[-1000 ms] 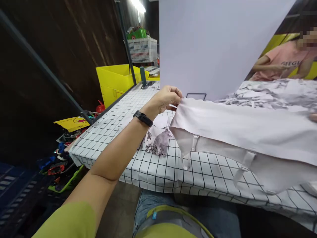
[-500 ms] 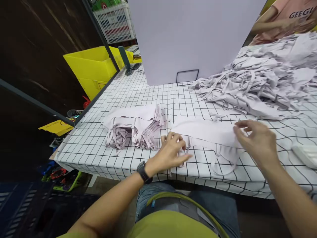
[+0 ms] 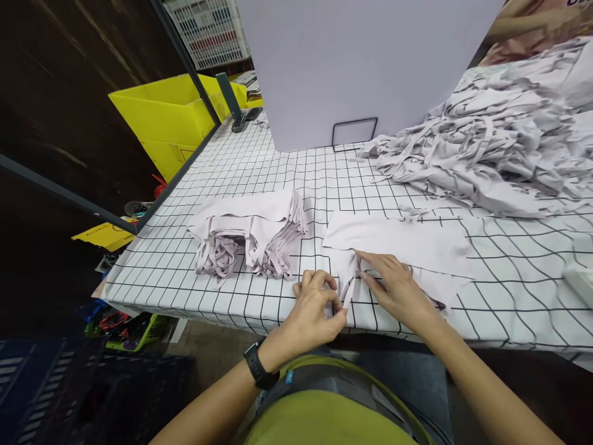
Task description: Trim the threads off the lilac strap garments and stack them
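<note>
A pale lilac-white camisole top (image 3: pixel 398 238) with thin straps lies flat on the checked tablecloth in front of me. My left hand (image 3: pixel 317 306) is at its lower left corner, fingers curled and closed on the end of a strap (image 3: pixel 349 293). Over the lower edge of the top reaches my right hand (image 3: pixel 393 287), its thumb and forefinger pinching the fabric where that strap joins. Part of the lower fabric is hidden under the right hand. To the left sits a neat stack of matching folded tops (image 3: pixel 250 213), their straps bunched at the front.
A loose heap of the same pale garments (image 3: pixel 486 148) covers the back right. A large pale panel (image 3: pixel 361 68) stands behind, with a thin wire frame (image 3: pixel 354 133) at its foot. Yellow bins (image 3: pixel 162 117) are beyond the left edge. Another person's arm (image 3: pixel 523 25) shows at top right.
My right hand has moved left from the top's right end to the strap near its left side. My left hand has drawn slightly down toward the table's front edge, with the strap pulled out.
</note>
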### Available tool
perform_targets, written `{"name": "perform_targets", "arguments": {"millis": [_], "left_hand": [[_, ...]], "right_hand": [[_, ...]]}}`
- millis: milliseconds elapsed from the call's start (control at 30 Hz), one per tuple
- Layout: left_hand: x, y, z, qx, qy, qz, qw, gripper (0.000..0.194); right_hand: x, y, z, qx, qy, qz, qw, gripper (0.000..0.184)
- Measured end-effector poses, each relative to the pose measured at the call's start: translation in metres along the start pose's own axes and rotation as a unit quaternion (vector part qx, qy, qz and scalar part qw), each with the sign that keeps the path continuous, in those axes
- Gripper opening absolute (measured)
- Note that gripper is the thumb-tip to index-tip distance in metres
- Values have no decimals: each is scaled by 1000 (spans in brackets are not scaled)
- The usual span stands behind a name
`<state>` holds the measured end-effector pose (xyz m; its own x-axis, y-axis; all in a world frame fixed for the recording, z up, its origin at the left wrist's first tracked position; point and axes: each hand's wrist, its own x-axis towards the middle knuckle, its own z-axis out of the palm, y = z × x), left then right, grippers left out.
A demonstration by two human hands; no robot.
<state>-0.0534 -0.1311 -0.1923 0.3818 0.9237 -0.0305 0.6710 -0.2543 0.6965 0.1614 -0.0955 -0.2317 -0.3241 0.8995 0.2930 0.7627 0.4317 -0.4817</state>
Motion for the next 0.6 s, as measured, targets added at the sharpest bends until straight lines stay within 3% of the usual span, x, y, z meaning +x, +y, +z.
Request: {"name": "perform_targets", "arguments": {"millis": [167,333,467,600], "left_hand": [[-2,-5,8,50,35,-8,998,22],[-4,-10,18,171,127,75,974,4],[-9,-11,19,230,147,137,952,13],[-14,-9,18,211,174,150,950,16]], "right_hand": [[-1,-5,7,-23,46,5,999,38],[-2,-5,8,-17,43,2,999,37],[-3,-4,6,-4,38,6,999,36],[-2,-3,5,20,36,10,999,34]]}}
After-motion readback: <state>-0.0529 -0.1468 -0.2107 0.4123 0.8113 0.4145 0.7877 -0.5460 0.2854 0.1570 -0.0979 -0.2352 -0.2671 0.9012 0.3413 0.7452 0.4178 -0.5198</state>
